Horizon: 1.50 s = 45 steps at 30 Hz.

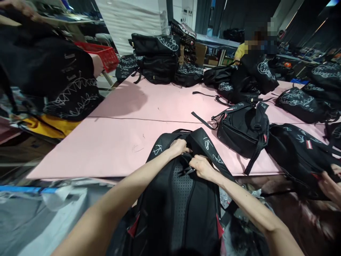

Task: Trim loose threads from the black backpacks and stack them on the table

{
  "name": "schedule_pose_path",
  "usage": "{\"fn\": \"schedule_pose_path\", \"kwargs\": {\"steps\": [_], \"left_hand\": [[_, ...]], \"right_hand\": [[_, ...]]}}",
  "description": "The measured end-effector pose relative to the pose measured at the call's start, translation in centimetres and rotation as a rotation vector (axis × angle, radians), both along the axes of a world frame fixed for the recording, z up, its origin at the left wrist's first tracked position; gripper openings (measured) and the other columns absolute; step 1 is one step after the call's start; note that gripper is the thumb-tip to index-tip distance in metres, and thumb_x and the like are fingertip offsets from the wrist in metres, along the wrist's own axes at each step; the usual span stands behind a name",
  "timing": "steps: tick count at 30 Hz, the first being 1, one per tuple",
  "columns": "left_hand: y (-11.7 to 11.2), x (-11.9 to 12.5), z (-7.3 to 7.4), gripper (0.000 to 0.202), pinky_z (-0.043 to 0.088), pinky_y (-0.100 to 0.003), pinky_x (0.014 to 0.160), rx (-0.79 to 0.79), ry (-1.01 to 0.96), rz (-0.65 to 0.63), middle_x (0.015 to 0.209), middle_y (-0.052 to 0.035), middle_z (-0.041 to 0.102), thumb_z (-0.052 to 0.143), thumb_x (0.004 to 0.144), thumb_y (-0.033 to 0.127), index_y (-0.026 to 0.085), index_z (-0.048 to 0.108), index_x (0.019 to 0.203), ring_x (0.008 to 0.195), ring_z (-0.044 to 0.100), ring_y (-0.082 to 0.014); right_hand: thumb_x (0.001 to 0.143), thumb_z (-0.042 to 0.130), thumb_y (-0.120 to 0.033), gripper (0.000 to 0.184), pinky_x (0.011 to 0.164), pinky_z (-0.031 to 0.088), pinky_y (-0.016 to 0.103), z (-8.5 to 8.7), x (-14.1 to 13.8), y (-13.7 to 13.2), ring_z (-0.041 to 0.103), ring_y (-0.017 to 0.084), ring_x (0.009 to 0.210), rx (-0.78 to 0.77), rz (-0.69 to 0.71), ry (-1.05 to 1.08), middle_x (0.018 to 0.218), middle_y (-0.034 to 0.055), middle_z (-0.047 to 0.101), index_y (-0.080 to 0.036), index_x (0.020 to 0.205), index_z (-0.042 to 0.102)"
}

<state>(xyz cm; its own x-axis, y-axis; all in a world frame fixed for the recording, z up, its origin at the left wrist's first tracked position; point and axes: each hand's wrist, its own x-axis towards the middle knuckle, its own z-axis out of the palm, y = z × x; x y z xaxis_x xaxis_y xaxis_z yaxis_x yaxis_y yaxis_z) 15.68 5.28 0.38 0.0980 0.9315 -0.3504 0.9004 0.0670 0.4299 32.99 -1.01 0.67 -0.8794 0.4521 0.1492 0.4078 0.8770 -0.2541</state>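
Observation:
A black backpack (pixel 160 213) with white scribbled prints on its shoulder straps leans upright against the table edge in front of me, its padded mesh back panel facing me. At the top of that panel, between the straps, my left hand (pixel 179 147) is closed with its fingers pinching the dark fabric. Just right of it my right hand (pixel 201 166) is closed around a small dark pointed tool (pixel 186 172), like thread snips, lying against the bag. The hands are close together but apart. Exactly what the left fingertips pinch is partly hidden.
More black backpacks (pixel 242 131) lie along the pink tabletop (pixel 114 145), with a stack (pixel 157 60) at the back. At left, a person's hand (pixel 26 12) holds another backpack (pixel 64 74) near a red basket (pixel 99 55). Another person's hands (pixel 329 185) touch a bag at right.

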Motion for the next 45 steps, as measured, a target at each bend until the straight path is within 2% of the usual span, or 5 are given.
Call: {"fn": "schedule_pose_path", "kwargs": {"steps": [14,24,36,40,45], "left_hand": [[-9.0,-0.6,-2.8,0.021,0.041,-0.025,0.063,0.252,-0.194,0.140,0.075,-0.0033,0.054,0.032,0.082,0.008,0.014,0.051,0.077,0.068,0.051,-0.0127],[-3.5,2.6,-1.8,0.010,0.044,-0.029,0.069,0.161,0.066,-0.180,0.091,-0.0094,0.061,0.057,0.076,0.020,0.014,0.064,0.081,0.080,0.061,-0.0217],[-3.6,3.4,-3.9,0.022,0.045,-0.031,0.068,0.100,0.026,-0.127,0.084,-0.0124,0.064,0.041,0.079,0.011,0.014,0.061,0.088,0.080,0.062,-0.0234],[-4.6,2.9,-4.1,0.021,0.041,-0.026,0.062,0.104,0.008,-0.020,0.079,-0.0093,0.065,0.039,0.080,0.011,0.015,0.058,0.088,0.072,0.063,-0.0195],[-4.9,2.7,-4.4,0.019,0.040,-0.024,0.063,0.123,-0.006,0.066,0.076,-0.0069,0.065,0.041,0.079,0.012,0.016,0.059,0.081,0.072,0.063,-0.0176]], "right_hand": [[0.078,0.037,0.002,0.045,0.081,0.035,0.032,-1.6,4.4,-1.4,0.046,0.018,0.086,-0.116,-0.049,0.050,0.085,0.0034,0.055,-0.021,0.111,0.056],[0.074,0.036,0.004,0.046,0.082,0.036,0.033,-2.5,3.6,-0.1,0.045,0.018,0.084,-0.188,-0.055,0.069,0.082,0.0033,0.054,-0.020,0.106,0.059],[0.072,0.037,0.005,0.048,0.087,0.037,0.033,-3.0,3.7,2.0,0.049,0.018,0.092,-0.263,-0.033,0.135,0.091,0.0038,0.059,-0.021,0.104,0.062],[0.076,0.033,0.003,0.049,0.088,0.038,0.030,-2.7,3.9,4.1,0.052,0.015,0.097,-0.286,-0.293,0.269,0.102,0.0031,0.059,-0.022,0.107,0.060],[0.080,0.057,-0.022,0.042,0.076,0.041,0.030,-1.4,2.9,6.1,0.057,0.021,0.088,-0.194,-0.452,-0.023,0.099,0.0094,0.061,-0.015,0.121,0.050]]}}
